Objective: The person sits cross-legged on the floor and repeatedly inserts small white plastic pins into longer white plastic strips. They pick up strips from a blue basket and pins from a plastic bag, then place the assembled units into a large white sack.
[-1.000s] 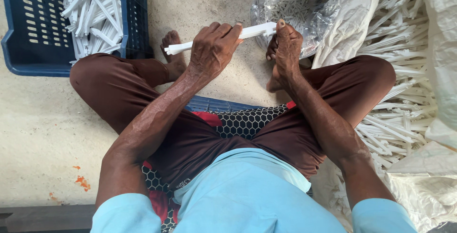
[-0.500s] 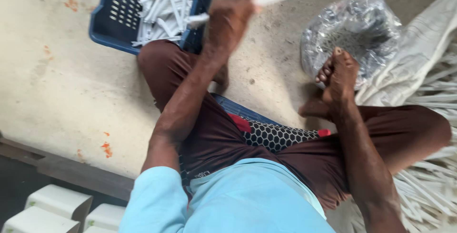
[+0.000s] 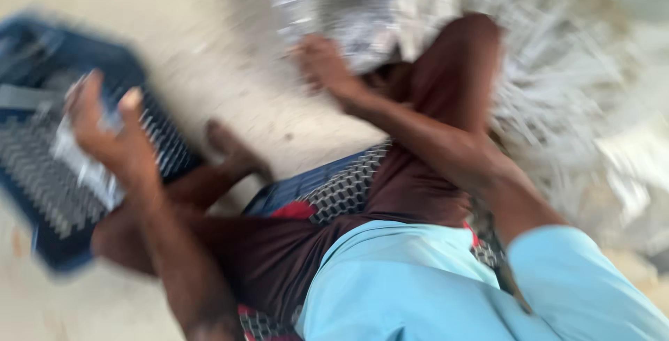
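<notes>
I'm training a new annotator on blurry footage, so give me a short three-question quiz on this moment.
1. True or false: the left hand is over the blue crate.
2. What is the right hand nearest to? A) a clear plastic bag B) a metal bucket C) a book
3. Fill in: the person's shirt is light ____.

Key: 1 true. 2 A, the clear plastic bag. 3 blue.

Blue crate (image 3: 42, 243), light-blue shirt (image 3: 404, 285)
</notes>
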